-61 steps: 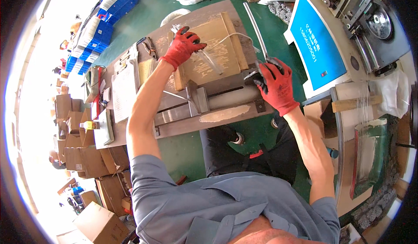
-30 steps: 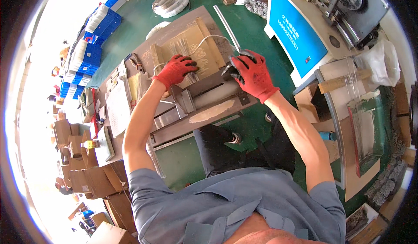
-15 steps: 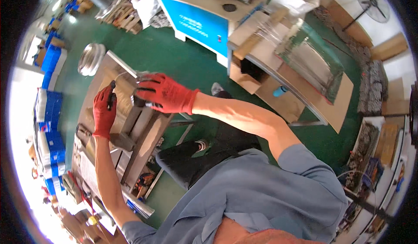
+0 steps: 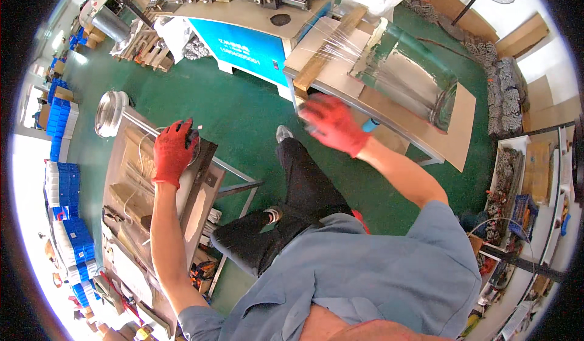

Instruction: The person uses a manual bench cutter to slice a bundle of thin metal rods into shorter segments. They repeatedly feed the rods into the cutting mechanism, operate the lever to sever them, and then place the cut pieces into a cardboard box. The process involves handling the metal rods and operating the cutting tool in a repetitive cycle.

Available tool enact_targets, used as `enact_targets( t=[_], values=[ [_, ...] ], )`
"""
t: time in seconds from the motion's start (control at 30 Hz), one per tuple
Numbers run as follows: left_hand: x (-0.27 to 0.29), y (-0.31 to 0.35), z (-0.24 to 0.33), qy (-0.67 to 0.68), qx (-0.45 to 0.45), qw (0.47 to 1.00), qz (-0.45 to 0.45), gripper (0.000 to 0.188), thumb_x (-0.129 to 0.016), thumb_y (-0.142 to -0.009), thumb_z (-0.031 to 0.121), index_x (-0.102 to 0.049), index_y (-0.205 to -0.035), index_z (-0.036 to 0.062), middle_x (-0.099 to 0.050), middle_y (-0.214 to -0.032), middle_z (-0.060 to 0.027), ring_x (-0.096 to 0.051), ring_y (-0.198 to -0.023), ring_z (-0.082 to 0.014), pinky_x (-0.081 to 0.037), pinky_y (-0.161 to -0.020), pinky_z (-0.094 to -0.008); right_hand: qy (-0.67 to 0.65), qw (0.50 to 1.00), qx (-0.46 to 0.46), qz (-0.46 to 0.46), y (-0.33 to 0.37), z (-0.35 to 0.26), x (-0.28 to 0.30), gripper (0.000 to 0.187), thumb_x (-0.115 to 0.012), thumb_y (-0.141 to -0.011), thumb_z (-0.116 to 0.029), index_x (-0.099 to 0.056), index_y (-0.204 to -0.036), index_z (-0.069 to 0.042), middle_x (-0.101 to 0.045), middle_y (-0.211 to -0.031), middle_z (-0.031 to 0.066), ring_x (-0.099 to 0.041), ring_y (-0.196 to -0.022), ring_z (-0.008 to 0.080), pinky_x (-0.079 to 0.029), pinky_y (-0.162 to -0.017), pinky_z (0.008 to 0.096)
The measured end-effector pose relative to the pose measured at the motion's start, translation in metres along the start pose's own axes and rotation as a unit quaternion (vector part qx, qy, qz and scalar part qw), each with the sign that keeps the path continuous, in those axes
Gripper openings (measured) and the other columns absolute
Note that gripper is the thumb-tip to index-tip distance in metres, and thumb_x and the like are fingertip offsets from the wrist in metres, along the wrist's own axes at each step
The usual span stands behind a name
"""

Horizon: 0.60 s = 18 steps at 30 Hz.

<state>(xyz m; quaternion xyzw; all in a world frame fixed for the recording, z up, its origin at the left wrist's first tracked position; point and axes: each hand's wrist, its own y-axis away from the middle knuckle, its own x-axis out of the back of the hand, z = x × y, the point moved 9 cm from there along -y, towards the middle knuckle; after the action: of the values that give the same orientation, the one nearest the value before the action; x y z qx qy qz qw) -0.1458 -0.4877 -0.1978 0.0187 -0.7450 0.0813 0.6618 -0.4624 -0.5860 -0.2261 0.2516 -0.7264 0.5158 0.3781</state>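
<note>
Left hand: flat, fingers spread, pressing the clear bag on the table, as before.
Right hand: has left the table; now open, blurred, reaching toward the plastic sleeves.

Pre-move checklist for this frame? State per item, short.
1. Left hand planted on the work table: ok, the red glove lies flat at its far corner.
2. Right hand at the bench on the right: ok, at its near edge, but blurred.
3. Right hand holding anything: cannot tell, motion blur hides the fingers.
4. Clear bag of thin wires resting on the bench: ok, lying open-ended, just beyond the right hand.
5. Green floor between table and bench: ok, only the person's own legs show there.
6. Metal spool off the table's far end: ok, apart from the left hand.
</note>
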Motion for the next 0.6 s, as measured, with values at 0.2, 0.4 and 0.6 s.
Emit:
enact_targets(
  t=[0.2,0.4,0.6],
  values=[
    [0.005,0.000,0.002,-0.005,0.023,1.000,0.011,0.040,-0.063,-0.085,0.030,-0.061,-0.122,0.0139,-0.061,-0.118,-0.0120,-0.059,-0.106,-0.0326,-0.047,-0.091,-0.0436,0.265,0.906,-0.308,-0.121,0.100,0.163,0.027,0.066,-0.076,-0.071,-0.025,-0.049,-0.129,-0.009,-0.053,-0.126,0.0150,-0.050,-0.116,0.0358,-0.043,-0.093,0.0497],
    [0.001,0.000,-0.003,-0.016,0.036,0.999,0.014,0.039,-0.062,-0.086,0.030,-0.061,-0.120,0.0135,-0.062,-0.117,-0.0123,-0.060,-0.104,-0.0324,-0.048,-0.089,-0.0430,0.199,0.911,-0.320,-0.165,0.143,0.222,-0.003,0.034,-0.064,-0.082,-0.022,-0.060,-0.115,-0.012,-0.064,-0.107,0.0125,-0.060,-0.100,0.0330,-0.050,-0.081,0.0467],
    [0.000,-0.001,-0.002,-0.035,0.041,0.998,0.034,0.037,-0.062,-0.086,0.032,-0.062,-0.118,0.0133,-0.063,-0.115,-0.0116,-0.061,-0.101,-0.0313,-0.049,-0.087,-0.0421,0.206,0.924,-0.291,-0.136,0.132,0.211,-0.007,0.031,-0.062,-0.083,-0.021,-0.061,-0.113,-0.012,-0.065,-0.105,0.0113,-0.061,-0.097,0.0328,-0.050,-0.079,0.0469]
  ],
)
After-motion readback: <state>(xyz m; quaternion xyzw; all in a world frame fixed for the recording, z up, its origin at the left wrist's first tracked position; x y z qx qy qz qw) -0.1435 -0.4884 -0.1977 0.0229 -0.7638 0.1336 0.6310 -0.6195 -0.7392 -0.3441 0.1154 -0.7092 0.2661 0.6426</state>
